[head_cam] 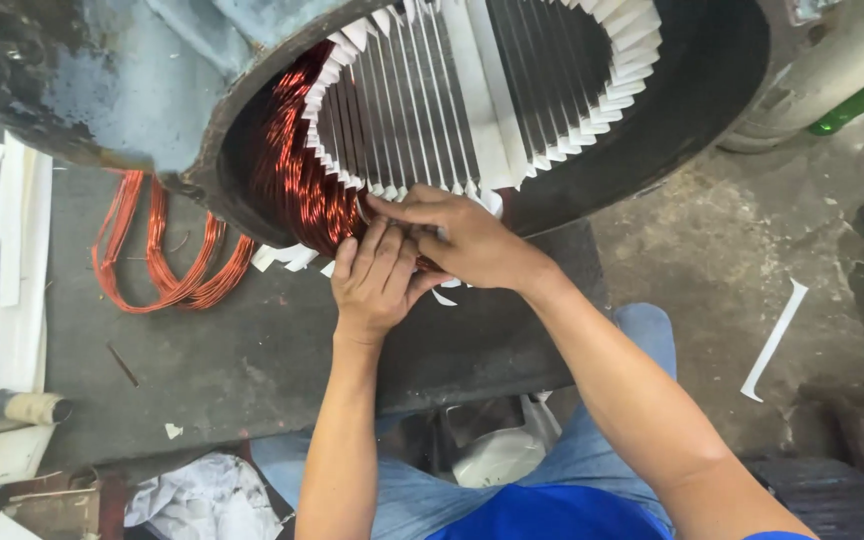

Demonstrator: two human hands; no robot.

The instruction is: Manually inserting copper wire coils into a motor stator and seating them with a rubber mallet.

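Grey worktop (252, 350) under stator (472, 90) — left hand (377, 280) and right hand (462, 240), fingers pressed together, pinch copper coil (297, 185) at its lower rim.

Loose wire loops (167, 255) (orange), paper strips (12, 260)

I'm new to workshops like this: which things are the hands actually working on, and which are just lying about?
In use: left hand, right hand, shiny copper wire coil, round grey motor stator with white paper slot liners.
Lying about: loose copper wire loops, white paper strips, green bottle.

Wire coil (297, 175) inside stator housing (202, 130), loose wire loops (162, 250) left — paper strips (12, 250) farther left
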